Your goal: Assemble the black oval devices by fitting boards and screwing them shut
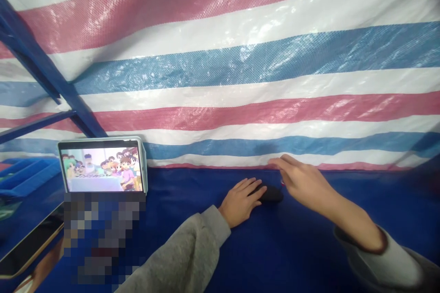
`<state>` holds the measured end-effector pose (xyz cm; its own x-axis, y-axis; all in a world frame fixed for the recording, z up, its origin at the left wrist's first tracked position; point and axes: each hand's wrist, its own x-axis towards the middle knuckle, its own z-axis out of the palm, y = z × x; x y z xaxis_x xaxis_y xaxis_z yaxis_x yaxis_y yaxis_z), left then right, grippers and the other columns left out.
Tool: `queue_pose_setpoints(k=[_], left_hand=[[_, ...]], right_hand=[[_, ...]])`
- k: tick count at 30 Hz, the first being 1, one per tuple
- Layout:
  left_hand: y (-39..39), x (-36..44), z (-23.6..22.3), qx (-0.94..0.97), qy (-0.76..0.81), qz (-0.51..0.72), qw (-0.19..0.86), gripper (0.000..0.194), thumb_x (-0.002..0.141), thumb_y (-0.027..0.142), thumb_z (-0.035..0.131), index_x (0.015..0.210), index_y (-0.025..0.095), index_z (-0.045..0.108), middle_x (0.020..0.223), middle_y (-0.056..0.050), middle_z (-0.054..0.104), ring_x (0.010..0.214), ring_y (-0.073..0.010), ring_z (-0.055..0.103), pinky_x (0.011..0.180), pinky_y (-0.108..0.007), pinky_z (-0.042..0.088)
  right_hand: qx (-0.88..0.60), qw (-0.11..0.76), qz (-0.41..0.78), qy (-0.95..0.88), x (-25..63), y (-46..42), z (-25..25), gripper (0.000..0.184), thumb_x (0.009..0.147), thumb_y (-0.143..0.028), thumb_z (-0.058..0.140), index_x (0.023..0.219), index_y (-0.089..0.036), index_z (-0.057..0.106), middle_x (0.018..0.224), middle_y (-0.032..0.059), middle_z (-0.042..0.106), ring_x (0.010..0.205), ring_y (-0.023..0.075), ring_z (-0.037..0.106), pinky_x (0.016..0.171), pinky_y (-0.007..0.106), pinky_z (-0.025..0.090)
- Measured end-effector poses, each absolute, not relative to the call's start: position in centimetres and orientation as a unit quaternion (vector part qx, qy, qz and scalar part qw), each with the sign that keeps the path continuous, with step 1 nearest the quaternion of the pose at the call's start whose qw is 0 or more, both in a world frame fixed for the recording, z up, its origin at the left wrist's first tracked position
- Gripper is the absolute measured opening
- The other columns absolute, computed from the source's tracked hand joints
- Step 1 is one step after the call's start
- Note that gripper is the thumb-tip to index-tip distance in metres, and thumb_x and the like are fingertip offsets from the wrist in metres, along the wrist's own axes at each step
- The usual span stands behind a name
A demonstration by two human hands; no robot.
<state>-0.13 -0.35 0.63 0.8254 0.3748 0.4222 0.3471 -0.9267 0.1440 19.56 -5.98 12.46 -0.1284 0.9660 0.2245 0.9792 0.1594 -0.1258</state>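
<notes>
- Grey sleeves (178,252) closest to camera, 2 arms reaching forward
- left hand (240,202): fingers spread, curved over near end of black oval object (270,194), resting on it, no clear pinch
- right hand (302,181): raised, fingers extended and together, just past the object, not clearly touching it
- red speck (282,183) under right fingers, too small to tell, maybe a tag
- object sits on blue table cover (206,256), between both hands; maybe a computer mouse, view is poor
- likely light, stiff, smooth; best taken from its 2 long sides
- blue tray (27,176) at far left, contents hidden
- tablet (101,167) propped upright, cartoon on screen
- dark slab-like device (29,242) lying lower left
- striped tarp (220,78) behind, on blue steel frame (44,68)
</notes>
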Motion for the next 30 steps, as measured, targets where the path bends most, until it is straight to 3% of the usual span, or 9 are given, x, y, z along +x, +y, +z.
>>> queue_pose_setpoints(k=[7, 12, 16, 21, 26, 30], left_hand=[[-0.36, -0.08, 0.65, 0.956, 0.184, 0.227, 0.030, 0.043, 0.098, 0.030, 0.045, 0.140, 0.022, 0.038, 0.146, -0.006, 0.042, 0.138, -0.0196, 0.035, 0.115, -0.040, 0.031], [-0.34, -0.12, 0.62, 0.954, 0.185, 0.235, 0.029, 0.042, 0.099, 0.029, 0.043, 0.140, 0.022, 0.039, 0.145, -0.007, 0.044, 0.138, -0.0196, 0.036, 0.115, -0.041, 0.032], [-0.29, -0.17, 0.56, 0.954, 0.185, 0.234, 0.033, 0.041, 0.099, 0.030, 0.042, 0.139, 0.022, 0.040, 0.145, -0.007, 0.044, 0.137, -0.0194, 0.036, 0.114, -0.040, 0.033], [-0.35, -0.14, 0.71, 0.954, 0.191, 0.227, 0.042, 0.042, 0.099, 0.029, 0.044, 0.140, 0.022, 0.038, 0.145, -0.007, 0.043, 0.138, -0.0195, 0.034, 0.115, -0.041, 0.031], [-0.52, -0.04, 0.91, 0.957, 0.183, 0.219, 0.047, 0.044, 0.098, 0.026, 0.045, 0.140, 0.023, 0.037, 0.146, -0.008, 0.042, 0.140, -0.0202, 0.032, 0.115, -0.042, 0.030], [-0.53, -0.01, 0.83, 0.954, 0.192, 0.222, 0.054, 0.043, 0.097, 0.025, 0.045, 0.140, 0.023, 0.039, 0.146, -0.007, 0.043, 0.139, -0.0209, 0.033, 0.114, -0.043, 0.032]], right_hand=[[-0.657, 0.131, -0.022, -0.742, 19.58, -6.06, 12.58, 0.036, 0.089, -0.016, 0.033, 0.111, -0.020, 0.062, 0.095, 0.0064, 0.065, 0.073, 0.0176, 0.063, 0.064, 0.028, 0.042], [-0.634, 0.141, -0.020, -0.760, 19.69, -6.10, 12.60, 0.041, 0.078, -0.008, 0.040, 0.112, -0.021, 0.061, 0.098, 0.0051, 0.067, 0.076, 0.0170, 0.064, 0.065, 0.026, 0.041], [-0.677, 0.147, -0.054, -0.719, 20.17, -5.85, 12.29, 0.032, 0.090, -0.021, 0.037, 0.111, -0.021, 0.061, 0.084, 0.0058, 0.069, 0.066, 0.0186, 0.063, 0.059, 0.028, 0.039], [-0.642, 0.136, -0.068, -0.751, 20.15, -5.75, 12.31, 0.038, 0.083, -0.011, 0.039, 0.114, -0.020, 0.060, 0.101, 0.0071, 0.067, 0.076, 0.0184, 0.064, 0.061, 0.027, 0.040], [-0.672, 0.109, -0.096, -0.726, 19.60, -5.86, 12.31, 0.038, 0.087, -0.015, 0.036, 0.116, -0.019, 0.060, 0.097, 0.0076, 0.068, 0.069, 0.0195, 0.063, 0.056, 0.029, 0.037], [-0.647, 0.117, -0.082, -0.749, 19.59, -5.90, 12.27, 0.039, 0.081, -0.012, 0.041, 0.115, -0.021, 0.059, 0.101, 0.0061, 0.067, 0.072, 0.0184, 0.064, 0.058, 0.028, 0.037]])
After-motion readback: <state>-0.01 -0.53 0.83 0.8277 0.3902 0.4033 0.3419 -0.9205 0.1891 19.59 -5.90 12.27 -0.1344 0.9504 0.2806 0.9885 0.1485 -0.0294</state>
